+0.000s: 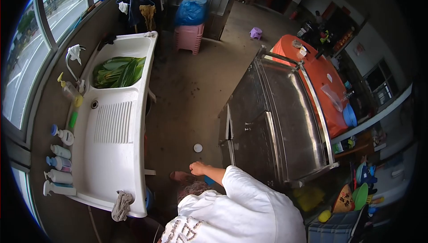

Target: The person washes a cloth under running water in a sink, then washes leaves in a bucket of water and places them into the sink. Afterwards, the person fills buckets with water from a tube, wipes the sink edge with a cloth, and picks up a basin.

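Observation:
My right hand (197, 168) is held out in front of my white shirt, its fingers curled into a loose fist with nothing showing in them. It touches nothing that I can see. On the floor just past it lies a small white disc (198, 148). To the left stands a long white sink (133, 162) with a ribbed washboard (113, 122). Long green leaves (118, 71) fill its far basin. A grey rag (121, 206) hangs over its near edge. My left hand is out of view.
Bottles (59, 176) line the ledge by the windows. A stainless steel cabinet (290, 122) stands on the right, before a table with an orange cover (327, 96). Stacked pink stools (189, 38) carry a blue plastic bag (191, 10). A purple stool (255, 33) stands farther back.

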`<state>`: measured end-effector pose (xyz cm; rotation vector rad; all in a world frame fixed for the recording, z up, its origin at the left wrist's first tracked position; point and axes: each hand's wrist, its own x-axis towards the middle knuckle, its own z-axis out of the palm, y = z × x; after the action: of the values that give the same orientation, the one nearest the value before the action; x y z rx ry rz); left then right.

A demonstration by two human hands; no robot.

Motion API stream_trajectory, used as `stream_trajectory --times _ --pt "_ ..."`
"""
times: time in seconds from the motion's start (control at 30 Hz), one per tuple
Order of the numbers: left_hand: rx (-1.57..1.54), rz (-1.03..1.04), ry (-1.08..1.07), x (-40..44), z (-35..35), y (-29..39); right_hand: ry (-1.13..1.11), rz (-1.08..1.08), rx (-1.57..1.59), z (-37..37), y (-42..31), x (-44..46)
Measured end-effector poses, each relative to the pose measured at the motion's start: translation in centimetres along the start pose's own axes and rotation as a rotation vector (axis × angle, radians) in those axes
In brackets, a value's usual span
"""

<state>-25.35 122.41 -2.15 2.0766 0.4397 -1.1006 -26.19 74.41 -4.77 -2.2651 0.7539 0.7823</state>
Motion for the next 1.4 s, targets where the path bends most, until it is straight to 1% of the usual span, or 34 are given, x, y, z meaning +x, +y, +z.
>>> stream_trajectory --times 0.17,0.23,0.27,0.3,0.33,0.4,0.47,0.53,0.6,0.63,0.67,0.7,0.8,0.87,0.97,1.07,1.17,1.4 --pt "-0.085 -0.036 0.035 -1.5 -0.8 -5.1 -0.084 -0.026 -0.042 0.7 -1.0 -1.3" --pt "-0.166 -0.046 0.081 -2.5 -1.3 -7.6 -0.138 -0.075 -0.085 0.5 -1.6 -1.4" --pt "-0.211 -0.048 0.104 -2.9 -1.3 -8.4 -0.166 -0.056 -0.093 -0.4 -2.6 -1.9" --pt "-0.264 -0.053 0.128 -3.4 -1.0 -8.9 -0.192 -0.098 -0.138 -0.8 -3.2 -1.5" --pt "-0.321 -0.068 0.165 -4.5 -0.5 -9.2 -0.255 -0.113 -0.178 -1.2 -3.8 -0.7" --pt "-0.451 -0.110 0.226 -5.2 0.5 -8.5 -0.298 -0.144 -0.258 -1.8 -4.5 1.4" --pt "-0.546 -0.242 0.235 -5.4 1.6 -8.6 -0.262 -0.181 -0.269 -3.9 -6.5 2.4" --pt "-0.632 -0.309 0.275 -5.2 3.2 -10.1 -0.225 -0.233 -0.257 -4.6 -7.2 5.2" --pt "-0.600 -0.301 0.315 -5.8 4.1 -9.7 -0.212 -0.277 -0.203 -5.6 -8.1 7.7" --pt "-0.631 -0.302 0.340 -5.9 5.0 -10.0 -0.205 -0.279 -0.212 -6.9 -9.8 7.7" --pt "-0.661 -0.300 0.367 -6.0 5.6 -10.3 -0.213 -0.290 -0.192 -6.8 -9.9 9.2" --pt "-0.676 -0.325 0.392 -6.5 6.1 -10.0 -0.195 -0.267 -0.199 -7.1 -10.6 10.0" --pt "-0.701 -0.415 0.460 -8.6 7.7 -8.0 -0.242 -0.301 -0.234 -7.4 -11.8 12.6" --pt "-0.710 -0.491 0.465 -10.2 9.1 -7.1 -0.265 -0.355 -0.296 -7.2 -12.9 13.5" --pt "-0.596 -0.497 0.508 -10.6 13.5 -10.7 -0.338 -0.370 -0.342 -6.0 -13.8 14.1" --pt "-0.625 -0.587 0.462 -12.9 14.0 -9.3 -0.403 -0.379 -0.339 -4.3 -13.4 14.3" --pt "-0.636 -0.595 0.472 -13.6 14.6 -9.9 -0.467 -0.371 -0.305 -2.4 -12.1 14.4" --pt "-0.638 -0.573 0.437 -13.8 13.2 -12.1 -0.492 -0.327 -0.261 1.1 -8.7 13.0"
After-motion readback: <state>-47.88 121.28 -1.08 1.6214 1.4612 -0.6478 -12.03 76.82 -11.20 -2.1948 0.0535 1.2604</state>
